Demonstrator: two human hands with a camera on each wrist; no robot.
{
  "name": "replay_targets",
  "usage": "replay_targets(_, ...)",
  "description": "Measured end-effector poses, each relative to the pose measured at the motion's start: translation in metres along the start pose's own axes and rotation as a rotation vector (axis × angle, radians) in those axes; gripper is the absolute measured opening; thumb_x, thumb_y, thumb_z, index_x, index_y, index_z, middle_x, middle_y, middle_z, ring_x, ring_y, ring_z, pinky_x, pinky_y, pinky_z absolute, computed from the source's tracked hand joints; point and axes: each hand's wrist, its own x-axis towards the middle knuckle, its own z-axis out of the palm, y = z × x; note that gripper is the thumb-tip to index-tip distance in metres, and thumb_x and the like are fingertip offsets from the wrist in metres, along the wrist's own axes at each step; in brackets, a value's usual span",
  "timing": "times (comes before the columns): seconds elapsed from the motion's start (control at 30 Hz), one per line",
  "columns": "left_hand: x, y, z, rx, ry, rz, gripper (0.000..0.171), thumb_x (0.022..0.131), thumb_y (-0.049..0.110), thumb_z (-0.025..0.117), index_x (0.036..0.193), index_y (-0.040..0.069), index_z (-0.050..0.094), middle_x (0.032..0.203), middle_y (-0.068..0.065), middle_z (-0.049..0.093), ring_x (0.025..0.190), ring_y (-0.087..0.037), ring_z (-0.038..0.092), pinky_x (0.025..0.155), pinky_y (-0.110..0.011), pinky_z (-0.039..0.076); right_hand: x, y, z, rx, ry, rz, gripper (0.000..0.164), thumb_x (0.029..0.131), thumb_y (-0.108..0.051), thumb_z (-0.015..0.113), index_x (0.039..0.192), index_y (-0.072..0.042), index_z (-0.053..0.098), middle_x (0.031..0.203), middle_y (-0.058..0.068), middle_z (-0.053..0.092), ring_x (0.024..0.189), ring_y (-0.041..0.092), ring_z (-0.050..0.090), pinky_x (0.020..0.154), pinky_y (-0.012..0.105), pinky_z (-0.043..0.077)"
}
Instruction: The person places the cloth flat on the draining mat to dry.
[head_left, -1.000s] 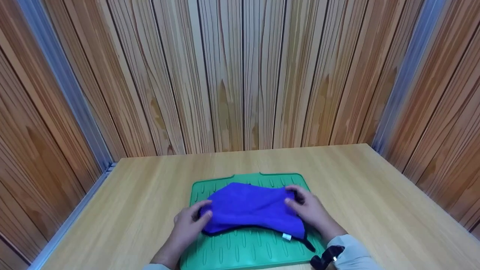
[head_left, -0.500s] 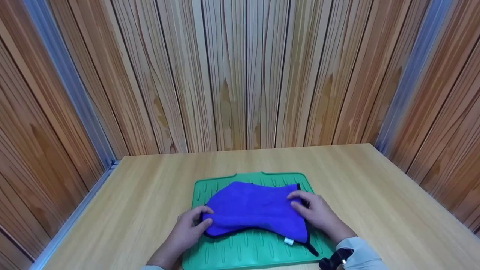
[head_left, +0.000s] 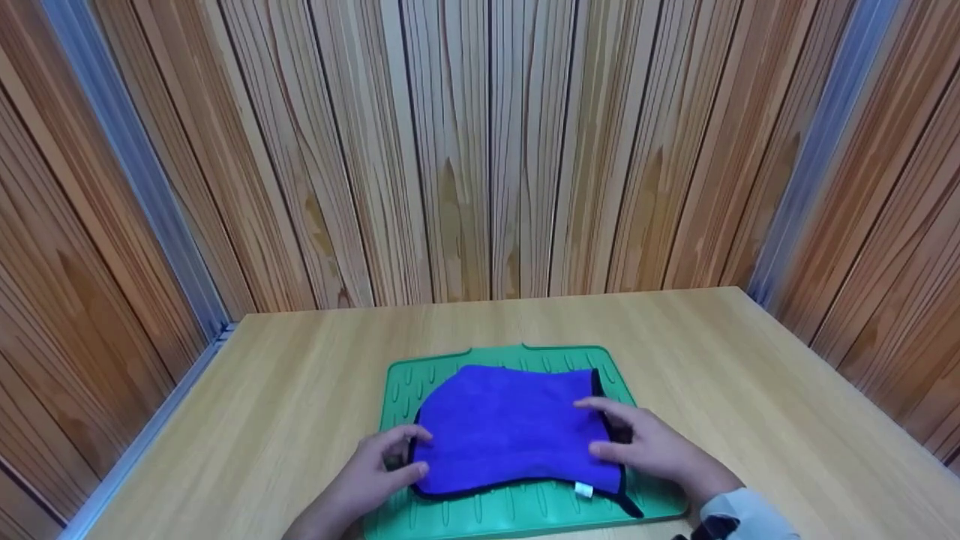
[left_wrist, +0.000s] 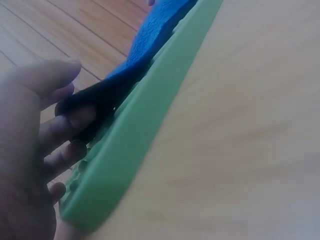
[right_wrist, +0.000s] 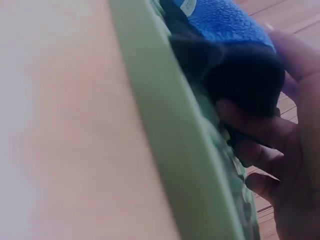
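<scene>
A blue cloth towel (head_left: 517, 431) with black edging, a white tag and a black loop lies spread over a green ridged mat (head_left: 480, 517). At its left edge my left hand (head_left: 379, 469) holds it, thumb above and fingers under the dark border (left_wrist: 100, 97), as the left wrist view shows. My right hand (head_left: 652, 442) grips the right edge, with fingers reaching beneath the dark border (right_wrist: 240, 75) and the thumb on the upper side. Several ridges of the mat show below the towel's front edge.
The mat stands on a light wooden table (head_left: 300, 390), its thick green side (left_wrist: 120, 165) raised above the tabletop. A wood-plank wall (head_left: 465, 150) rises behind, with metal posts (head_left: 135, 165) at the corners. A black strap (head_left: 716, 527) sits at the right sleeve.
Both hands have moved toward the front edge of the mat, drawing the towel's front edge nearer. The towel now lies flatter, with fewer folds, and its black right border shows more.
</scene>
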Motion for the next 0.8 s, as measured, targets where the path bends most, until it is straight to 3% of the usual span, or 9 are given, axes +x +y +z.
replay_targets(0.1, -0.006, 0.001, 0.001, 0.027, -0.01, -0.035, 0.03, 0.096, 0.026, 0.071, 0.124, 0.02, 0.066, 0.119, -0.008, 0.06, 0.101, -0.025, 0.056, 0.079, -0.034, 0.046, -0.008, -0.002, -0.001, 0.028, -0.044, 0.045, 0.056, 0.097, -0.035, 0.069, 0.149, -0.029, 0.049, 0.156, 0.02, 0.04, 0.139, 0.047, 0.04, 0.107, 0.069, 0.033)
replay_targets(0.2, -0.012, 0.004, 0.003, 0.039, -0.008, -0.06, 0.025, 0.096, 0.027, 0.071, 0.121, 0.023, 0.067, 0.128, -0.009, 0.056, 0.112, -0.029, 0.049, 0.086, -0.04, 0.045, -0.015, -0.001, 0.001, 0.057, -0.012, 0.046, 0.051, 0.098, -0.031, 0.068, 0.146, -0.024, 0.052, 0.141, 0.019, 0.053, 0.121, 0.036, 0.054, 0.099, 0.047, 0.048)
replay_targets(0.3, -0.015, 0.004, 0.004, -0.017, -0.027, -0.015, 0.024, 0.097, 0.02, 0.07, 0.12, 0.017, 0.066, 0.103, -0.006, 0.059, 0.096, -0.024, 0.054, 0.08, -0.034, 0.05, -0.018, 0.001, 0.002, 0.125, 0.072, 0.028, 0.042, 0.1, -0.026, 0.066, 0.14, -0.015, 0.056, 0.101, 0.01, 0.061, 0.088, 0.017, 0.057, 0.076, 0.025, 0.047)
replay_targets(0.43, -0.019, 0.0, 0.004, -0.113, -0.094, 0.076, 0.024, 0.097, 0.01, 0.067, 0.121, 0.006, 0.066, 0.077, -0.002, 0.056, 0.073, -0.017, 0.063, 0.067, -0.023, 0.053, -0.021, 0.005, 0.003, 0.151, 0.132, 0.003, 0.036, 0.102, -0.024, 0.063, 0.134, -0.011, 0.057, 0.077, 0.0, 0.048, 0.069, 0.011, 0.051, 0.062, 0.022, 0.043)
replay_targets(0.5, -0.021, -0.001, 0.004, -0.099, -0.113, 0.087, 0.024, 0.098, 0.01, 0.066, 0.121, 0.006, 0.066, 0.077, -0.004, 0.06, 0.074, -0.021, 0.066, 0.066, -0.022, 0.05, -0.024, 0.006, 0.004, 0.108, 0.098, 0.006, 0.037, 0.102, -0.026, 0.063, 0.137, -0.014, 0.057, 0.088, 0.004, 0.056, 0.081, 0.015, 0.055, 0.071, 0.026, 0.046)
replay_targets(0.57, -0.022, -0.001, 0.004, -0.053, -0.102, 0.056, 0.024, 0.1, 0.016, 0.064, 0.123, 0.01, 0.067, 0.09, -0.005, 0.065, 0.087, -0.026, 0.063, 0.073, -0.026, 0.046, -0.027, 0.007, 0.004, 0.065, 0.043, 0.016, 0.041, 0.102, -0.028, 0.063, 0.14, -0.02, 0.055, 0.112, 0.01, 0.062, 0.103, 0.024, 0.058, 0.087, 0.037, 0.049)
replay_targets(0.67, -0.02, 0.001, 0.008, 0.067, -0.044, 0.015, 0.023, 0.103, 0.029, 0.06, 0.123, 0.021, 0.068, 0.106, -0.001, 0.066, 0.106, -0.03, 0.051, 0.087, -0.038, 0.039, -0.03, 0.008, 0.005, 0.032, -0.015, 0.02, 0.044, 0.1, -0.03, 0.065, 0.143, -0.025, 0.054, 0.142, 0.014, 0.054, 0.127, 0.036, 0.049, 0.101, 0.054, 0.043)
replay_targets(0.73, -0.016, 0.003, 0.012, 0.149, 0.003, 0.01, 0.021, 0.103, 0.036, 0.058, 0.119, 0.028, 0.068, 0.113, 0.007, 0.064, 0.113, -0.025, 0.042, 0.092, -0.045, 0.034, -0.031, 0.009, 0.006, 0.011, -0.01, -0.001, 0.043, 0.1, -0.031, 0.066, 0.141, -0.026, 0.056, 0.145, 0.011, 0.053, 0.13, 0.034, 0.049, 0.104, 0.049, 0.044)
replay_targets(0.8, -0.012, 0.005, 0.016, 0.224, 0.037, 0.044, 0.016, 0.102, 0.037, 0.06, 0.114, 0.031, 0.069, 0.108, 0.01, 0.065, 0.112, -0.025, 0.044, 0.092, -0.049, 0.031, -0.03, 0.011, 0.008, -0.004, 0.011, -0.043, 0.04, 0.1, -0.029, 0.066, 0.138, -0.023, 0.058, 0.138, 0.009, 0.059, 0.118, 0.024, 0.055, 0.097, 0.035, 0.046)
